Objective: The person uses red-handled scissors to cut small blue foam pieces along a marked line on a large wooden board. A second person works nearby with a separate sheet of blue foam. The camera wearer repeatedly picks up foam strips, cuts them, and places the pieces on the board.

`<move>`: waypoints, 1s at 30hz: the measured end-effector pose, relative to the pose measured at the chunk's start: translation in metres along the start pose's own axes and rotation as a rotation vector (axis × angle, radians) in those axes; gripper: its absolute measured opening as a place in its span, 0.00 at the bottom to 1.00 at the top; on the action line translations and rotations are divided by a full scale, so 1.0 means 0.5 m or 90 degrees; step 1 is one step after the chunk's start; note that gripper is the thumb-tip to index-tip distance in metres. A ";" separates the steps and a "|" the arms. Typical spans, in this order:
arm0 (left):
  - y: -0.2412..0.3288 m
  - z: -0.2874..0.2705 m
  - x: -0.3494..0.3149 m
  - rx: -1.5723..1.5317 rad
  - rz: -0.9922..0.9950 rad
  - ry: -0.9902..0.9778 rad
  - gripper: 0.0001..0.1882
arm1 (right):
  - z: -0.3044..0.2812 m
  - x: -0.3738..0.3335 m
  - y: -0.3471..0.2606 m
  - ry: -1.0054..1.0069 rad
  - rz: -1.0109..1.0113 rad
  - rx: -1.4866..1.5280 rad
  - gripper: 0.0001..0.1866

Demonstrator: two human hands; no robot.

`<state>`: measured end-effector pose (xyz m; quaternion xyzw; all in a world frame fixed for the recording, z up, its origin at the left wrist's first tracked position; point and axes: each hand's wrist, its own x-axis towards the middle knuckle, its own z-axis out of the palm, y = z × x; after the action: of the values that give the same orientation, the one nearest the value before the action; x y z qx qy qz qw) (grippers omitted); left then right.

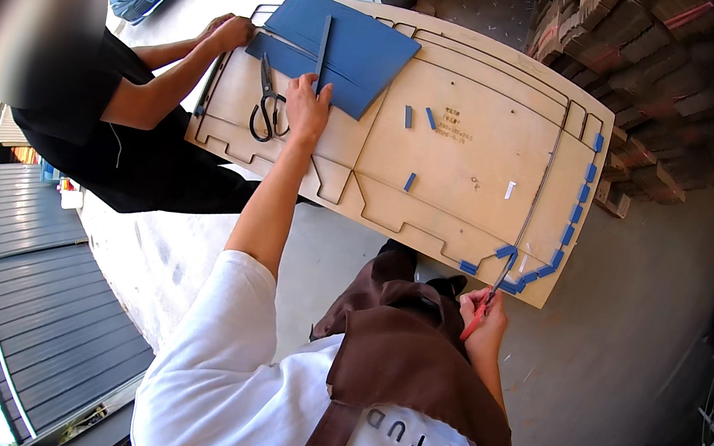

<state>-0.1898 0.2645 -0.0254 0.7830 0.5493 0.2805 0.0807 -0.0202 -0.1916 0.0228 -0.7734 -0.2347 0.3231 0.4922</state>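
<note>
Lower centre: your right hand (485, 319) grips a red-handled tool (485, 305) at the board (479, 149) edge; your left hand (306, 107), fingers spread, presses the blue sheet (360, 48) flat beside the scissors (266, 103), upper left.

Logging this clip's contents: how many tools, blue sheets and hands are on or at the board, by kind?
Scissors: 1
Red-handled tool, in the right hand: 1
Blue sheets: 2, stacked
Hands at the board: 3, with the left hand and a co-worker's hand
Total: 7
</note>
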 end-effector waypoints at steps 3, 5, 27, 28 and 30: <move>-0.011 0.025 0.083 0.032 -0.053 -0.038 0.23 | 0.019 0.015 -0.015 -0.020 0.024 -0.008 0.10; -0.009 0.045 0.133 0.048 -0.097 -0.077 0.25 | 0.026 0.021 -0.021 -0.020 0.042 -0.006 0.11; 0.358 -0.186 -0.390 -0.420 -0.023 -0.792 0.11 | -0.070 0.151 -0.029 -0.145 0.034 0.141 0.13; 0.360 -0.186 -0.401 -0.418 -0.017 -0.792 0.11 | -0.067 0.141 -0.031 -0.147 0.056 0.139 0.13; 0.361 -0.181 -0.415 -0.381 0.037 -0.768 0.12 | -0.062 0.134 -0.024 -0.111 0.028 0.171 0.13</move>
<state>-0.1403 -0.0091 0.0555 0.7610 0.2848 -0.0639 0.5794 0.0474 -0.1601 0.0251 -0.6745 -0.2143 0.4285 0.5618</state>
